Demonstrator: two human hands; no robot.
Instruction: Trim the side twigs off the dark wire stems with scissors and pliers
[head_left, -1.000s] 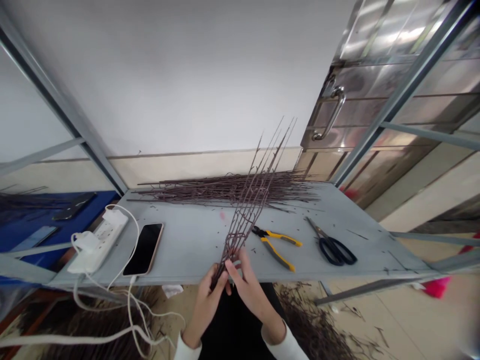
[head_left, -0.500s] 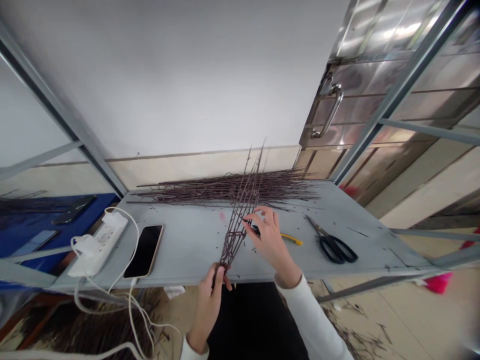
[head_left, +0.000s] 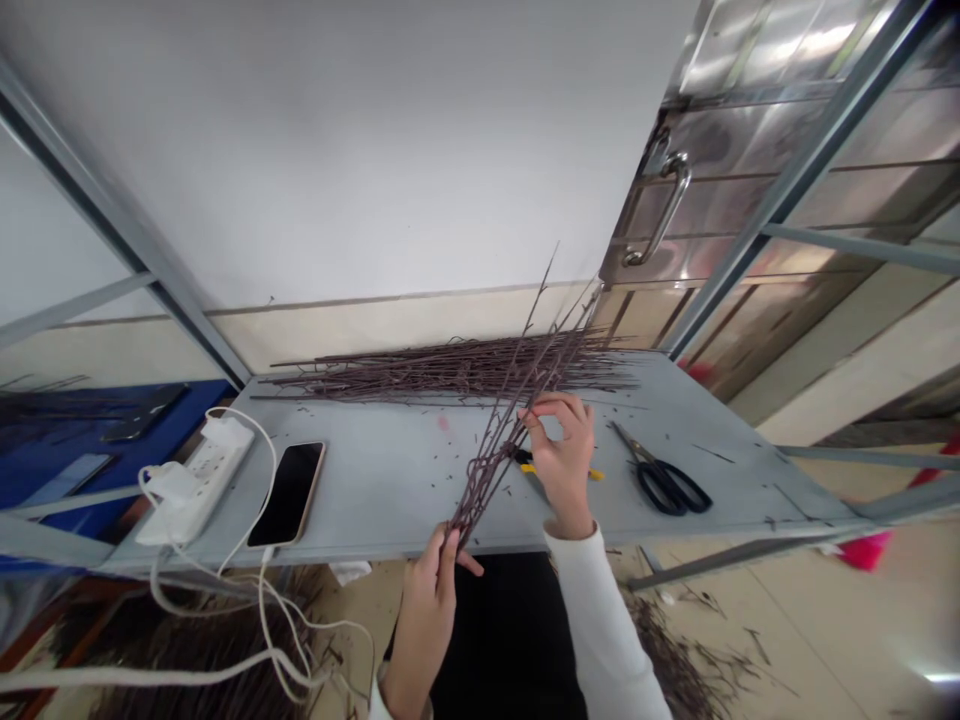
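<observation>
My left hand [head_left: 433, 580] is closed round the lower end of a small bundle of thin dark brown twigs [head_left: 487, 465] at the table's front edge. The bundle slants up and to the right, its loose tips fanned out over the pile behind. Higher up, my right hand [head_left: 562, 440] pinches twigs of this bundle between thumb and fingertips. Beneath the right hand lies a yellow and black utility knife [head_left: 527, 467], partly hidden by it. To the right rest scissors [head_left: 667, 485] with black handles, their blades pointing away.
A long pile of twigs [head_left: 420, 370] lies along the back of the grey table [head_left: 375, 470]. At left are a phone [head_left: 291, 495] on a charging cable and a white power strip [head_left: 199, 480]. Metal frame posts [head_left: 780, 215] rise at both sides. More twigs lie on the floor.
The bundle has tilted further to the right, and its tips are closer together. My right hand has moved slightly right and up, still pinching twigs. My left hand keeps its hold on the lower end.
</observation>
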